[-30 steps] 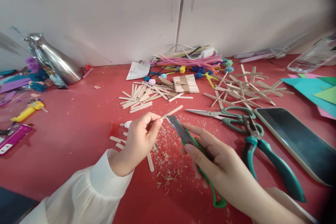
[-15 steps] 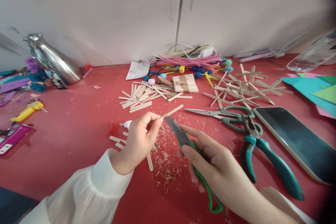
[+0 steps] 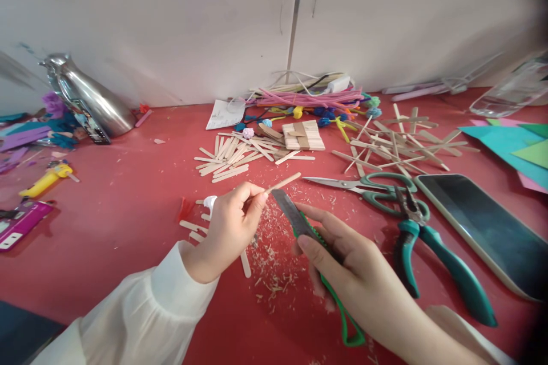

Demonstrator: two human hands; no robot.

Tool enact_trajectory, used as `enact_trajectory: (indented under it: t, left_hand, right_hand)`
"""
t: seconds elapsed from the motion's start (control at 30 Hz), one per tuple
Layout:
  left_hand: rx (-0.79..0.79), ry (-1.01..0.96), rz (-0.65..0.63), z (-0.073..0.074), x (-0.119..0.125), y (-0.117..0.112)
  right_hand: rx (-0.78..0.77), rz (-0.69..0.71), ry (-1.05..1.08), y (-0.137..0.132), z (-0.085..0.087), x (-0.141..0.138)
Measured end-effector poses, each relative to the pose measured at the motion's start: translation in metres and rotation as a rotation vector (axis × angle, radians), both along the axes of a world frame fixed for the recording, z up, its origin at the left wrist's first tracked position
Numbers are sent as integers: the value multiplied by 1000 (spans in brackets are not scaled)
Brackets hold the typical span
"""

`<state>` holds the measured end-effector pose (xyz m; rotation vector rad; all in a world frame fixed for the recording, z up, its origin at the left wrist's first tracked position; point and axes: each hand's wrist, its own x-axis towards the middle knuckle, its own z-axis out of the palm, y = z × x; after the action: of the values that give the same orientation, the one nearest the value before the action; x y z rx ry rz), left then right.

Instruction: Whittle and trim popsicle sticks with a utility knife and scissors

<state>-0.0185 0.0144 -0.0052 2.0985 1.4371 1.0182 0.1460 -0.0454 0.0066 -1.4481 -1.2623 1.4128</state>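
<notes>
Plainly, little print can be read: the white paper slip (image 3: 225,114) by the far wall and the pink packet (image 3: 19,223) at the near left edge both carry marks too small to make out.

The left hand (image 3: 231,225) pinches a craft stick (image 3: 285,182) between thumb and fingertips, its free end pointing far and right above the red table (image 3: 128,194). The right hand (image 3: 346,265) is clenched around a utility knife (image 3: 295,217) with a green handle. Its bare blade points far-left and ends just beside the pinched part of the stick; whether it touches cannot be told. Wood shavings (image 3: 274,274) lie on the table under both hands. Scissors (image 3: 363,185), pliers (image 3: 428,265) and a phone (image 3: 483,228) lie to the right.

Against half a second ago, the left hand and stick have edged slightly rightward, and the stick now shows a narrower face. The knife sits almost where it was.
</notes>
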Motion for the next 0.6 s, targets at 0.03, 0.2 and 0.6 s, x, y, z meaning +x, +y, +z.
enact_trajectory:
  t: [0.03, 0.2, 0.6]
  left_hand:
    - [3, 5, 3, 0, 0, 0]
    - [-25, -34, 1, 1, 1, 1]
    - [-205, -177, -4, 0, 1, 4]
  right_hand:
    - [-16, 12, 23, 1, 0, 0]
    - [-72, 32, 196, 6, 0, 6]
    - [-59, 23, 154, 9, -1, 10]
